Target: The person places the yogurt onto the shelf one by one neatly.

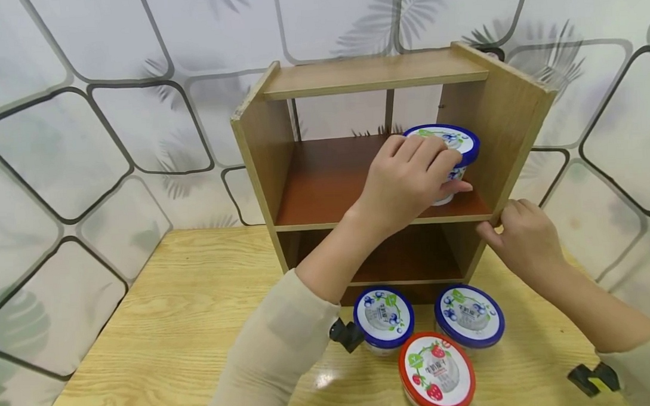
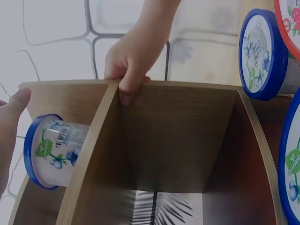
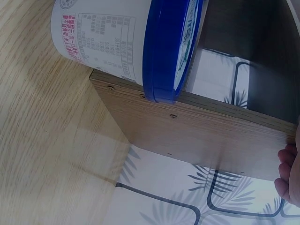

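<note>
A tub with a blue lid and blueberry print [image 1: 465,147] stands on the upper shelf of a small wooden cabinet [image 1: 374,76], near its right wall. My left hand [image 1: 407,173] is in front of this tub, covering part of it. In the left wrist view, the left thumb [image 2: 18,101] is apart from the tub [image 2: 54,152]; the other fingers are mostly out of that view. My right hand [image 1: 527,238] holds the front edge of the cabinet's right side panel at shelf height, thumb inside and fingers outside.
Two blue-lidded tubs, one left [image 1: 384,317] and one right [image 1: 470,315], stand on the wooden table [image 1: 199,303] before the cabinet. A red-lidded strawberry tub [image 1: 437,372] is nearer. Patterned cloth [image 1: 110,49] hangs behind.
</note>
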Motion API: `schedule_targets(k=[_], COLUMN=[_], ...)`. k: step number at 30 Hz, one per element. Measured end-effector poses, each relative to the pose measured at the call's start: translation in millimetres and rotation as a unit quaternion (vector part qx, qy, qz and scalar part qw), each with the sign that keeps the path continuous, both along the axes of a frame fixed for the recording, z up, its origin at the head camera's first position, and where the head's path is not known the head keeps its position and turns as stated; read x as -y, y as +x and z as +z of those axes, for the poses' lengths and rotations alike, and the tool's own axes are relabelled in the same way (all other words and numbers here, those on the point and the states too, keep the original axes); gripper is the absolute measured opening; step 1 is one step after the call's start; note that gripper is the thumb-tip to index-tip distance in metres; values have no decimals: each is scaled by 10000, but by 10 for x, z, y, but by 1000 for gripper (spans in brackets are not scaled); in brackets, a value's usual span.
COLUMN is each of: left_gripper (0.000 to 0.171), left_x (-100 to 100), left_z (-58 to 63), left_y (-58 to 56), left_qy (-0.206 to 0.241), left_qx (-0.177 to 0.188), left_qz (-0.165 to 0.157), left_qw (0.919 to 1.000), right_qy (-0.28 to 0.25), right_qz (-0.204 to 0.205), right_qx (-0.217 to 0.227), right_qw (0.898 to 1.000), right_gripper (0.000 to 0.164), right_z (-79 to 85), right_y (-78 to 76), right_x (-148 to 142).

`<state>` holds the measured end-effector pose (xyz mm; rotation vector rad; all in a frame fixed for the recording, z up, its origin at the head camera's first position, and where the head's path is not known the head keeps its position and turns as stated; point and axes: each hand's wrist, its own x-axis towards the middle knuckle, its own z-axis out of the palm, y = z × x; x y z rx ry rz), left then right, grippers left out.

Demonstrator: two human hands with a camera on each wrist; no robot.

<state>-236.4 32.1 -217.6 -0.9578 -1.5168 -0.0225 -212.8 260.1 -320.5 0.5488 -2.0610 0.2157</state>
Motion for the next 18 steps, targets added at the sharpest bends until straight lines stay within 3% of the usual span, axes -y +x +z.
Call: schedule_targets(k=[8, 18], left_gripper=[40, 40], left_x=[26, 92], left_z=[-29, -118], left_y=[130, 284], left_qy=[-158, -185], left_qx=[-61, 282], left_qz=[-107, -86], left_qw=[9998, 9994], right_qy=[-9, -163], right_qz=[21, 68], right_qx=[37, -1], right_qw=[10000, 9998], right_gripper=[53, 49], right_z=[0, -17], right_y=[-12, -10], right_x=[6, 2])
